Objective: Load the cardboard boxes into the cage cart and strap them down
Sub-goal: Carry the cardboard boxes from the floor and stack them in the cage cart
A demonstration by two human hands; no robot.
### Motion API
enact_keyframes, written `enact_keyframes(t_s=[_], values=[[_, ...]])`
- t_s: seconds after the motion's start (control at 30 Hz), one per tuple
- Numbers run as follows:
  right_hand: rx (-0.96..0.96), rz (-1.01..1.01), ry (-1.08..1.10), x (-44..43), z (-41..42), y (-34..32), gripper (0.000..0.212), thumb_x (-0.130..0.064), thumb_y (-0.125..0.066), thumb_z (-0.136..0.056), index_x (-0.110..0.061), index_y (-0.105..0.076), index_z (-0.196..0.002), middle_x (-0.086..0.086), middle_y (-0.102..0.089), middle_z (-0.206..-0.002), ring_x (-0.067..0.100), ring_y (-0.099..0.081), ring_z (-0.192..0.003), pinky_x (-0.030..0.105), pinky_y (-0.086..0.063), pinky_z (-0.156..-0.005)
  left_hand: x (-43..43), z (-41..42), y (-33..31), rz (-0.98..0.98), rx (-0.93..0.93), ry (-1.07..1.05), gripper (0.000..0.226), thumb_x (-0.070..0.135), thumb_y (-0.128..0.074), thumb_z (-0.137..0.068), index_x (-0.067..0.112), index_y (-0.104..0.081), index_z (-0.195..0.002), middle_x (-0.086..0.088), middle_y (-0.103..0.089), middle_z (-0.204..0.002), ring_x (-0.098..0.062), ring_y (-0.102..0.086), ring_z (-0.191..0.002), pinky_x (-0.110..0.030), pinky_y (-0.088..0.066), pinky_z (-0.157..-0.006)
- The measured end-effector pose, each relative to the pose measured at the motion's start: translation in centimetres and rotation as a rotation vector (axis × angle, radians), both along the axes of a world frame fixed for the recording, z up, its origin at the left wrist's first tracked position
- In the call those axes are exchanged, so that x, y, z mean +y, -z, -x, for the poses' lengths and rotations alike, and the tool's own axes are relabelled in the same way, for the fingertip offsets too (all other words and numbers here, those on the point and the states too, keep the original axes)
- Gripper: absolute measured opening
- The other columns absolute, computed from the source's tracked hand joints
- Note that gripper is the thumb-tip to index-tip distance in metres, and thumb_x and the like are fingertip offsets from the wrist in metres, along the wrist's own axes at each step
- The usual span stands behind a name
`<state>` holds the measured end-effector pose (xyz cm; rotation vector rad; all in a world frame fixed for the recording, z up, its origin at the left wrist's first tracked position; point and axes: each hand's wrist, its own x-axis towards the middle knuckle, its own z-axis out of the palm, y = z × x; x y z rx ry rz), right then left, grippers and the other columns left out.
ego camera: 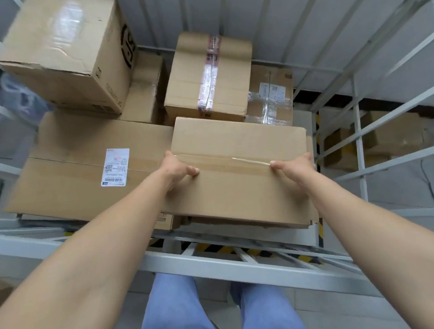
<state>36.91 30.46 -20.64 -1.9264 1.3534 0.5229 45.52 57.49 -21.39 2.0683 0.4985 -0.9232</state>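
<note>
Cage cart (243, 267); left hand (177, 167), right hand (295, 165) clasp box (238, 188).

The fingers of the left hand (179, 170) and right hand (294, 168) disappear over the sides of the taped box (238, 188). Print on the shipping label (115, 167) is too small to read.

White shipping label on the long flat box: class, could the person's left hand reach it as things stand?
Probably yes. The white shipping label faces up, uncovered, just beside the left hand, with nothing between them; but that hand would first have to let go of the taped box it grips.
</note>
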Motion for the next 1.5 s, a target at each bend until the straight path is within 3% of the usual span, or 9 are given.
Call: enact_keyframes(t_s=[0.13, 0.27, 0.77, 0.9, 1.07, 1.17, 1.3, 1.4, 1.5], values=[[-0.028, -0.009, -0.041, 3.7, -3.0, -3.2, 0.113, -0.044, -0.076, -0.076, -0.007, -0.001, -0.151, 0.022, -0.025, -0.151, 0.040, -0.031, -0.136, 0.050, -0.029, -0.111, 3.7, -2.1, -3.1, 0.015, -0.047, -0.040, 0.077, 0.021, -0.081, -0.074, 0.008, -0.032, -0.132, -0.011, -0.047, -0.133, -0.032, -0.045, -0.122, -0.044, -0.036, -0.105], [-0.089, -0.059, -0.077, 10.2, -7.3, -5.0, 0.105, -0.040, -0.075, -0.079, -0.002, -0.006, -0.148, 0.018, -0.028, -0.150, 0.037, -0.037, -0.133, 0.041, -0.036, -0.101, 10.9, -4.7, -4.7, -0.018, -0.063, -0.093, 0.080, 0.024, -0.082, -0.073, 0.007, -0.032, -0.133, -0.010, -0.047, -0.132, -0.031, -0.046, -0.121, -0.042, -0.038, -0.102], [-0.117, -0.272, -0.170, 36.3, -20.5, 1.6, 0.082, -0.035, -0.075, -0.080, -0.005, -0.027, -0.139, 0.015, -0.041, -0.139, 0.033, -0.047, -0.123, 0.040, -0.045, -0.098, 37.4, -16.5, -0.1, -0.224, -0.076, -0.229, 0.077, 0.033, -0.078, -0.075, 0.017, -0.033, -0.135, -0.009, -0.045, -0.136, -0.032, -0.045, -0.122, -0.049, -0.037, -0.101], [-0.098, -0.288, -0.132, 38.8, -21.9, 3.4, 0.077, -0.028, -0.075, -0.079, -0.005, -0.028, -0.136, 0.015, -0.044, -0.136, 0.035, -0.049, -0.120, 0.049, -0.047, -0.096, 39.6, -18.7, 2.3, -0.253, -0.144, -0.214, 0.093, 0.037, -0.081, -0.066, 0.018, -0.030, -0.141, -0.009, -0.039, -0.142, -0.035, -0.038, -0.130, -0.054, -0.032, -0.108], [-0.069, -0.260, -0.123, 39.8, -23.7, 4.3, 0.076, -0.027, -0.073, -0.081, -0.005, -0.025, -0.135, 0.017, -0.042, -0.136, 0.036, -0.047, -0.120, 0.042, -0.047, -0.090, 39.7, -20.7, 3.4, -0.319, -0.210, -0.157, 0.096, 0.033, -0.075, -0.079, 0.018, -0.014, -0.151, -0.008, -0.021, -0.155, -0.033, -0.020, -0.142, -0.052, -0.019, -0.115], [-0.029, -0.227, -0.181, 39.9, -24.3, 4.2, 0.074, -0.025, -0.070, -0.083, -0.002, -0.022, -0.134, 0.019, -0.045, -0.133, 0.036, -0.048, -0.118, 0.042, -0.047, -0.092, 39.6, -21.7, 3.5, -0.357, -0.258, -0.142, 0.092, 0.032, -0.072, -0.082, 0.018, -0.015, -0.152, -0.007, -0.022, -0.155, -0.032, -0.021, -0.142, -0.051, -0.020, -0.115], [0.026, -0.149, -0.349, 39.4, -24.6, 3.0, 0.074, -0.025, -0.067, -0.085, 0.003, -0.024, -0.138, 0.018, -0.046, -0.135, 0.036, -0.049, -0.120, 0.037, -0.047, -0.082, 38.0, -21.9, 2.1, -0.532, -0.252, -0.025, 0.081, 0.030, -0.070, -0.084, 0.012, -0.024, -0.147, -0.011, -0.028, -0.152, -0.033, -0.028, -0.138, -0.046, -0.024, -0.113], [0.001, 0.044, -0.563, 38.6, -24.9, 0.6, 0.076, -0.032, -0.068, -0.084, -0.003, -0.027, -0.142, 0.017, -0.039, -0.141, 0.037, -0.044, -0.126, 0.044, -0.043, -0.102, 36.1, -21.6, -0.3, -0.580, -0.340, 0.067, 0.072, 0.029, -0.067, -0.086, 0.010, -0.028, -0.145, -0.014, -0.028, -0.150, -0.034, -0.028, -0.137, -0.045, -0.022, -0.112], [-0.080, 0.189, -0.801, 37.6, -25.4, -3.3, 0.062, -0.035, -0.066, -0.084, -0.008, -0.039, -0.133, 0.014, -0.045, -0.136, 0.035, -0.044, -0.124, 0.045, -0.040, -0.102, 33.2, -21.3, -3.7, -0.574, -0.459, 0.255, 0.068, 0.030, -0.063, -0.088, 0.010, -0.029, -0.145, -0.013, -0.028, -0.150, -0.032, -0.025, -0.139, -0.045, -0.018, -0.114]])
